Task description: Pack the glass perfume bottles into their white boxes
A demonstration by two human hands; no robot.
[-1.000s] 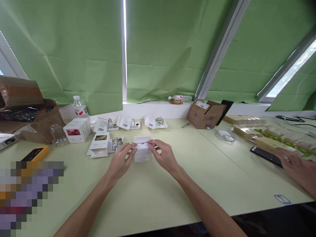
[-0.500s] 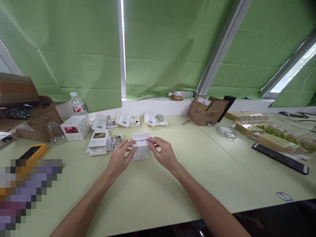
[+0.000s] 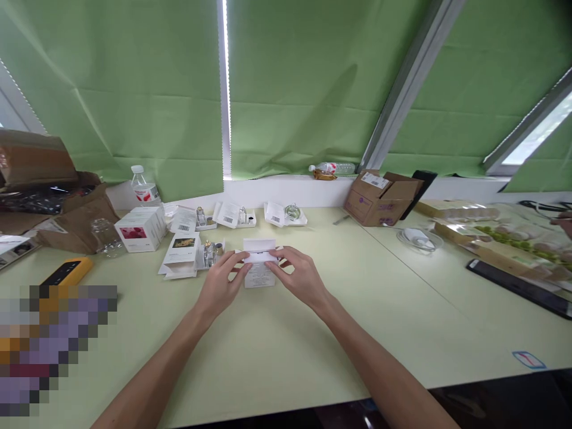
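Observation:
A small white printed box (image 3: 260,277) lies in front of me with its flap raised at the far end. My left hand (image 3: 222,276) pinches the box's left edge between thumb and fingers. On the opposite edge, my right hand (image 3: 298,274) grips it the same way. Just beyond my left hand is a white carton with a flower picture (image 3: 180,255), beside an inner tray of small glass bottles (image 3: 210,254). Farther back lie white cartons with barcodes (image 3: 229,214), each next to a tray; one tray holds a round clear item (image 3: 292,212).
White boxes (image 3: 142,229), an empty clear bottle (image 3: 106,236) and a yellow device (image 3: 67,275) stand left. A cardboard box (image 3: 379,199), a white cable (image 3: 419,239), a black phone-like slab (image 3: 521,287) and packs of green items (image 3: 504,241) lie right. Another person's hand (image 3: 563,224) shows far right.
The view has shifted slightly, so most things appear farther right. Both hands stay on the small box, its flap still up. Another person's hand has come into view at the far right.

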